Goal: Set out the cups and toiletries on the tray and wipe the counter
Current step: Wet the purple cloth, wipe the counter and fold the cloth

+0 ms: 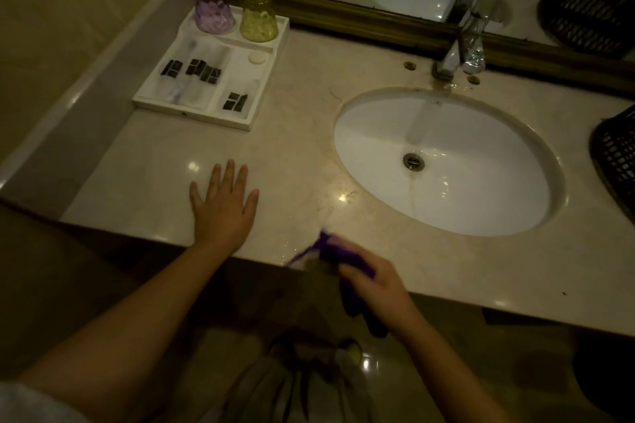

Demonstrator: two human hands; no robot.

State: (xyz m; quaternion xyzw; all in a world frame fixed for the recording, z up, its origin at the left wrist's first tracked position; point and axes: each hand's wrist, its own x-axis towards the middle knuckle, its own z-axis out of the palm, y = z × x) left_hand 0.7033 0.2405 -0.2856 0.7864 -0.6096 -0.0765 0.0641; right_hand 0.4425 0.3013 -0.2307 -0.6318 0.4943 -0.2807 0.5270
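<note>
A white tray [265,84] sits at the counter's back left. On its far end stand a purple cup [212,10] and a yellow-green cup [258,15], both upside down. Several wrapped toiletries [202,71] with dark labels lie in its compartments, and a small round soap [257,58] rests beside them. My left hand [223,206] lies flat on the beige marble counter [302,134], fingers spread. My right hand [372,282] grips a purple cloth [335,252] at the counter's front edge, just left of the sink.
A white oval sink [481,189] is set in the counter, with water running from the faucet [458,55]. A gilt-framed mirror [343,15] lines the back wall. A dark wicker basket [616,151] stands at the right edge. Small water drops glisten near the cloth.
</note>
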